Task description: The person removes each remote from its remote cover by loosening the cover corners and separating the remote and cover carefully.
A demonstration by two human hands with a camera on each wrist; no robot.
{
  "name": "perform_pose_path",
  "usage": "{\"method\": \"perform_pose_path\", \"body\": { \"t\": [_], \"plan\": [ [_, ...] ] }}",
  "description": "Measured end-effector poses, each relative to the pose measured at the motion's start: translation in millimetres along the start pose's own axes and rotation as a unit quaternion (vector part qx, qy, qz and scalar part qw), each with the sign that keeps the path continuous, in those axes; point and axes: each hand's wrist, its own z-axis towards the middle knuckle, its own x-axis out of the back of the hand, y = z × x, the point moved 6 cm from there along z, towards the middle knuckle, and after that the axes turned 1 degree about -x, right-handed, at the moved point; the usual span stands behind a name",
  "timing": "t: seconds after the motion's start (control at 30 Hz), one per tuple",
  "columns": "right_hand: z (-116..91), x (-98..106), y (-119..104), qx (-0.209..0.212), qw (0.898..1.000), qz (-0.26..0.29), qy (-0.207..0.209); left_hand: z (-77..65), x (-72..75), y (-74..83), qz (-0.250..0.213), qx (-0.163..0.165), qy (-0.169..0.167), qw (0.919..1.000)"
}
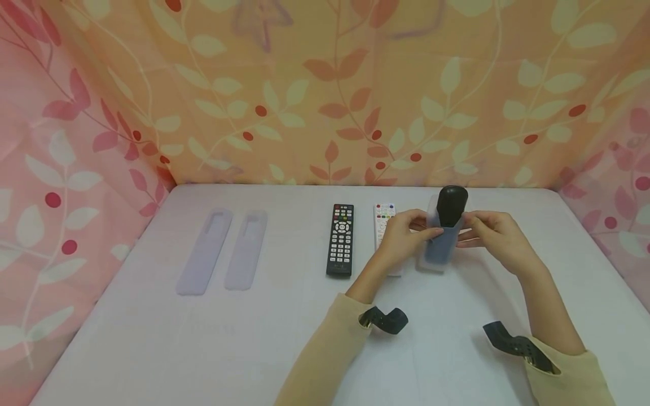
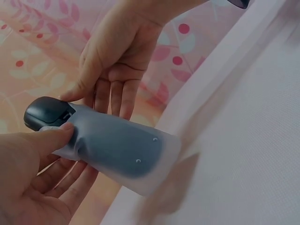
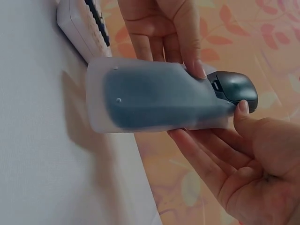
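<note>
A black remote control (image 1: pixel 452 204) sits most of the way inside a translucent silicone cover (image 2: pixel 161 164), its rounded end sticking out of the opening. My left hand (image 1: pixel 406 234) pinches one side of the cover near the opening, thumb on top and fingers underneath. On the other side, my right hand (image 1: pixel 500 237) pinches the cover's edge by the exposed black end (image 3: pixel 234 89). Through the milky cover the dark body shows, stopping short of the cover's closed end. Remote and cover are held tilted above the white table, casting a shadow on it.
A black remote with white buttons (image 1: pixel 340 239) lies left of the hands. Beside it, a white remote (image 1: pixel 384 213) is partly hidden by the left hand. Two translucent covers (image 1: pixel 203 254) lie at the table's left. Floral cloth (image 1: pixel 345 90) stands behind the table (image 1: pixel 244 349).
</note>
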Motion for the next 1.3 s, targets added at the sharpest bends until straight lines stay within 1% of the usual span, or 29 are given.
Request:
{"method": "perform_pose_path", "body": {
  "t": [0.13,0.2,0.37,0.47,0.57,0.63,0.77,0.97,1.17,1.3],
  "plan": [
    [-0.4,3.0,0.0,-0.006,0.999,-0.031,0.033,0.3,-0.7,1.4,0.007,0.003,-0.004,1.0],
    [-0.8,5.8,0.0,-0.003,0.998,-0.035,0.053,0.3,-0.9,1.7,0.009,0.007,-0.007,0.9999],
    [-3.0,12.8,-0.8,0.017,0.995,-0.012,0.094,0.5,-0.8,1.6,0.012,0.014,-0.018,0.9996],
    [-4.9,15.7,-3.1,0.034,0.993,-0.006,0.113,1.0,-0.8,1.5,0.016,0.011,-0.028,0.9994],
    [-6.7,18.3,-5.6,0.048,0.991,-0.004,0.123,1.9,-0.7,0.6,0.02,0.009,-0.038,0.999],
    [-7.7,20.0,-6.7,0.05,0.991,-0.001,0.125,2.0,-0.4,-0.1,0.021,0.01,-0.047,0.9986],
    [-9.0,22.2,-8.3,0.057,0.992,0.003,0.114,2.5,0.5,-1.1,0.026,0.011,-0.069,0.9972],
    [-8.9,20.6,-10.7,0.077,0.994,-0.007,0.071,3.2,1.6,-3.7,0.029,0.015,-0.1,0.9944],
    [-8.8,17.4,-13.0,0.099,0.994,-0.019,0.031,1.9,2.4,-3.9,0.012,0.022,-0.115,0.9931],
    [-8.5,14.9,-15.3,0.13,0.991,-0.017,0.001,1.1,2.4,-2.3,0.009,0.023,-0.123,0.992]
  ]
}}
